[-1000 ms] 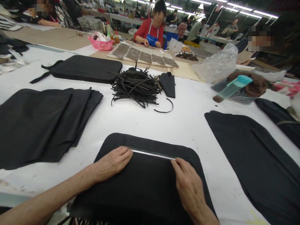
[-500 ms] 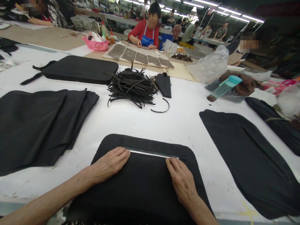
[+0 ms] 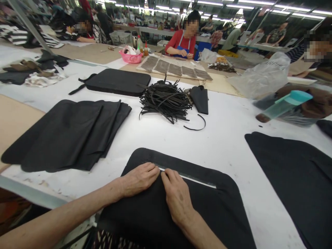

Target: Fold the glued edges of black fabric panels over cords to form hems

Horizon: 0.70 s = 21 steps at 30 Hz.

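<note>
A black fabric panel [image 3: 220,211] with rounded corners lies in front of me, its near edge hanging over the table edge. Along its upper part runs a long narrow slot with a white strip [image 3: 198,181] showing in it. My left hand [image 3: 141,178] is closed at the slot's left end, fingertips pinching the fabric edge. Right beside it, my right hand [image 3: 177,197] has its fingers pressed together on the same edge, their tips almost touching the left hand's. What lies under the fingertips is hidden.
Black panels [image 3: 62,135] are stacked at left, with another panel [image 3: 290,166] at right. Beyond lie a heap of black strips [image 3: 166,100], a black padded piece [image 3: 116,81] and a teal-lidded bottle [image 3: 282,105]. A person in red [image 3: 178,41] sits across the table.
My right hand has moved left along the slot, from its right end to beside my left hand. The left hand stays at the left end. The camera view has turned left.
</note>
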### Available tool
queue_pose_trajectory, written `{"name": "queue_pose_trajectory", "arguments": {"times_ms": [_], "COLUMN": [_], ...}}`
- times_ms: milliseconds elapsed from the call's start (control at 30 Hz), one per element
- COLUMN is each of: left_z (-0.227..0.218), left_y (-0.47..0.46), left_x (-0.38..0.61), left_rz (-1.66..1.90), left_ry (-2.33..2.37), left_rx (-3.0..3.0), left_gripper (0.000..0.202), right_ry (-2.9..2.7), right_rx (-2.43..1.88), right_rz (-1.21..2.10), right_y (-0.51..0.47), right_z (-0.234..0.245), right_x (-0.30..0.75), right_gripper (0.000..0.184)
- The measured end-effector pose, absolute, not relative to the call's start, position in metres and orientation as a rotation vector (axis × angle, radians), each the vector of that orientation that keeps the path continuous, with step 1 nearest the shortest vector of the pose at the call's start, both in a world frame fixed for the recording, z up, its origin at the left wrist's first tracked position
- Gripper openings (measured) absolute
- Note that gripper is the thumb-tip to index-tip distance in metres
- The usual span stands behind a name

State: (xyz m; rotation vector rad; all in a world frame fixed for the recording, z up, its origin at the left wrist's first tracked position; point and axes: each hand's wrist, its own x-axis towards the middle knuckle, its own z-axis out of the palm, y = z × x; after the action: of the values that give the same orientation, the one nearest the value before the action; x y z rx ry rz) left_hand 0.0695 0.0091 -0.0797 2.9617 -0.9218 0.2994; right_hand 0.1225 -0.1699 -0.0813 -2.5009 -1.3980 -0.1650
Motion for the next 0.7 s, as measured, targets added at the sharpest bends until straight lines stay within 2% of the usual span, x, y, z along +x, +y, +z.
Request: {"name": "queue_pose_trajectory", "arguments": {"times_ms": [267,433,700], "left_z": [-0.081,-0.087,-0.086], "left_y": [0.031,0.038,0.036], "left_x": [0.056,0.048,0.048], "left_rz": [0.405,0.386,0.234], "left_ry": [-0.463,-0.519,-0.577], "left_rx": [2.841,2.947,3.029], "left_gripper": [0.024,0.024,0.027], "right_ry": [-1.501,-1.497,-1.528], "right_rx": [-2.472,-2.453,-2.460], "right_rz": [-0.259,-0.275,-0.246], "right_y": [-0.162,-0.158,-0.144], "right_z": [-0.093,-0.087,-0.087], "right_x": [0.125,0.125,0.125], "right_gripper": [0.031,0.036,0.030]}}
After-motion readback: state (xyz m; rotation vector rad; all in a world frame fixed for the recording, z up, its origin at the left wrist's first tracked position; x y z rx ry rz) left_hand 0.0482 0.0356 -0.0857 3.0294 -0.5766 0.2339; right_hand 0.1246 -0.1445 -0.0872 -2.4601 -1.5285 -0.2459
